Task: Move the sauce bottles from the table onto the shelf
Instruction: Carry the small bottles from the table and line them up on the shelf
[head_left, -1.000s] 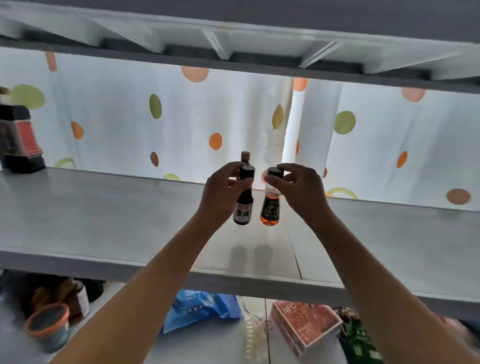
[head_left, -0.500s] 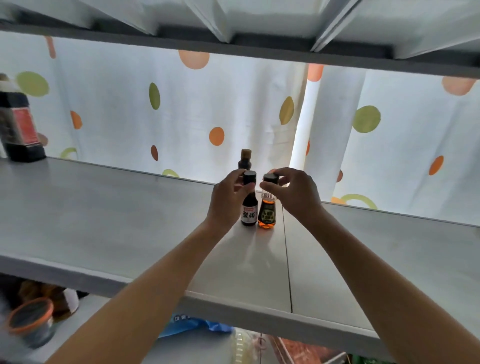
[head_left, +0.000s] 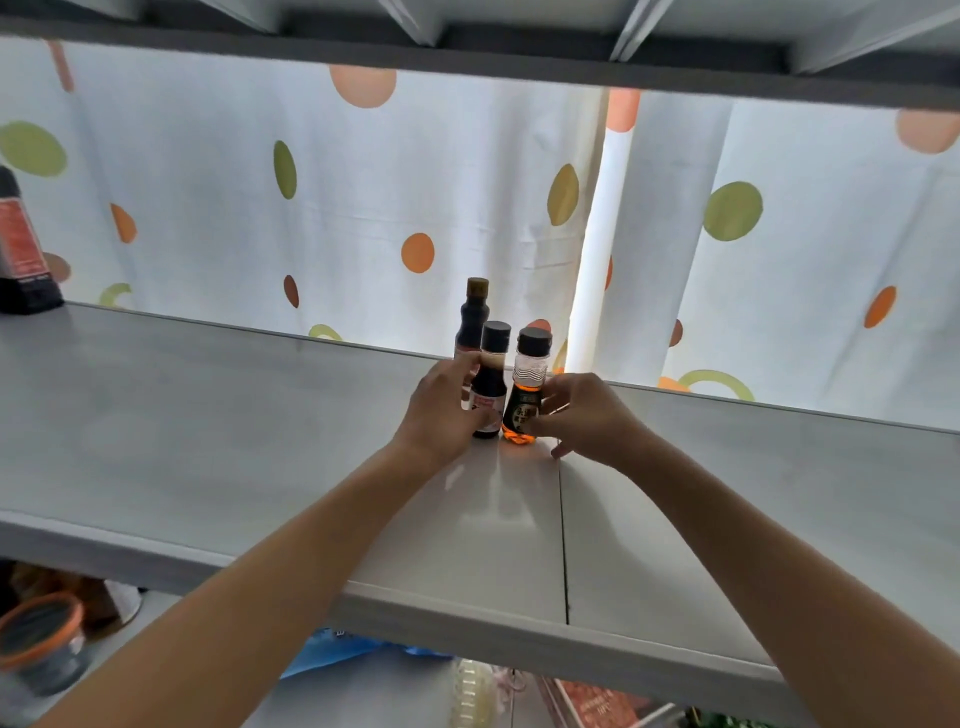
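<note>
Standing upright near the shelf (head_left: 208, 441) back edge, dark bottle (head_left: 488, 384) and amber bottle (head_left: 525, 400) touch, left hand (head_left: 441, 410) and right hand (head_left: 584, 415) each grasping its own.

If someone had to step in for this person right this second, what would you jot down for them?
Left hand grips the dark sauce bottle; right hand holds the amber bottle. Both bottles stand upright, side by side on the grey shelf, just in front of a taller dark bottle.
Done: these two are set down.
Left: let go of both, then check the table for more bottles; it is mostly hidden below the shelf.
</note>
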